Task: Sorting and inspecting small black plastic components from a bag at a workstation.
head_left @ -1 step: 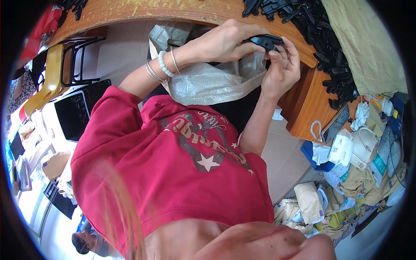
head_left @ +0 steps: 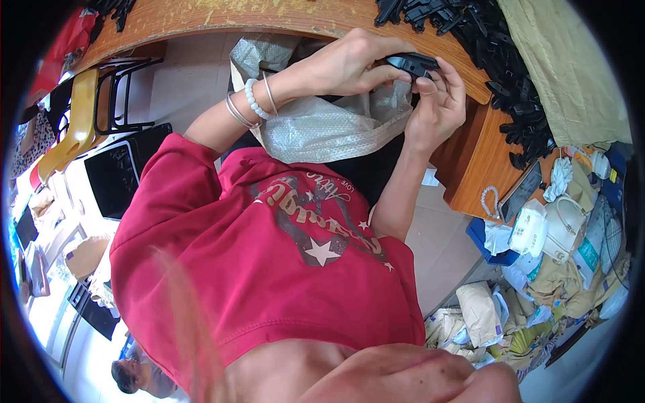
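Observation:
In front of me, near the desk edge, I hold a small black plastic part [head_left: 413, 64] between both hands. My left hand [head_left: 366, 62], with bracelets at its wrist, pinches the part's left end between thumb and fingers. At the right end, the fingers of my right hand [head_left: 438, 111] are curled up against the part, with the thumb just below it. The part's far side is hidden. Below my hands, a white woven sack [head_left: 329, 131] hangs open over my lap.
The worn wooden desk [head_left: 269, 15] runs across the far side. A heap of black plastic parts [head_left: 510, 87] lies on its right, beside a beige cloth or sack [head_left: 571, 74]. A phone [head_left: 521, 191] and packages [head_left: 480, 312] are at right, a yellow chair [head_left: 80, 114] at left. Another person [head_left: 141, 376] is at lower left.

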The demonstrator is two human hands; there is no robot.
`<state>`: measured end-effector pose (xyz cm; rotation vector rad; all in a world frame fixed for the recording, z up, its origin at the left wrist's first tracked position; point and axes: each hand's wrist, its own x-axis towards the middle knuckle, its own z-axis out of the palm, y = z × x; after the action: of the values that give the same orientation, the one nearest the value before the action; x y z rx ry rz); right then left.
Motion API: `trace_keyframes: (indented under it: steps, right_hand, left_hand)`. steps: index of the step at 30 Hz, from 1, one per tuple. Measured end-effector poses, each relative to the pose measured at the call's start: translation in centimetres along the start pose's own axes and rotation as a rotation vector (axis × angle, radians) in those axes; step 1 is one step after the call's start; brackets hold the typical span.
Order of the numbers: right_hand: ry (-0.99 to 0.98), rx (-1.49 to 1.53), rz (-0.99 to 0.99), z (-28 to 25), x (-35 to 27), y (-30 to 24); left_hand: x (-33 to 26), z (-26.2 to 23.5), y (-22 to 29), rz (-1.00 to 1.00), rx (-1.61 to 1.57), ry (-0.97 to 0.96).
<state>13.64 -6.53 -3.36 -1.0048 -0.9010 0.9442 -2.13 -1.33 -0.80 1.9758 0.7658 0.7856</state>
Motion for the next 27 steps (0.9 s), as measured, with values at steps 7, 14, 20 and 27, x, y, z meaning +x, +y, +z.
trace_keyframes:
  steps: [7,14,20,27]
  right_hand:
    - [0.070,-0.212,0.032,0.0,0.7,0.1]
    - [0.323,-1.199,-0.645,-4.8,7.8,1.4]
    - [0.175,-1.171,-0.401,-4.1,6.8,1.5]
    - [0.153,-1.146,-0.364,-4.1,6.0,1.3]
  left_hand:
    - [-0.4,0.1,-0.2,-0.175,-0.217,0.004]
    - [0.4,-4.9,-4.3,-0.424,-1.026,0.104]
    - [3.2,-4.1,-4.1,-0.108,-0.269,0.287]
    - [4.2,-4.6,-3.2,0.227,0.855,-0.029]
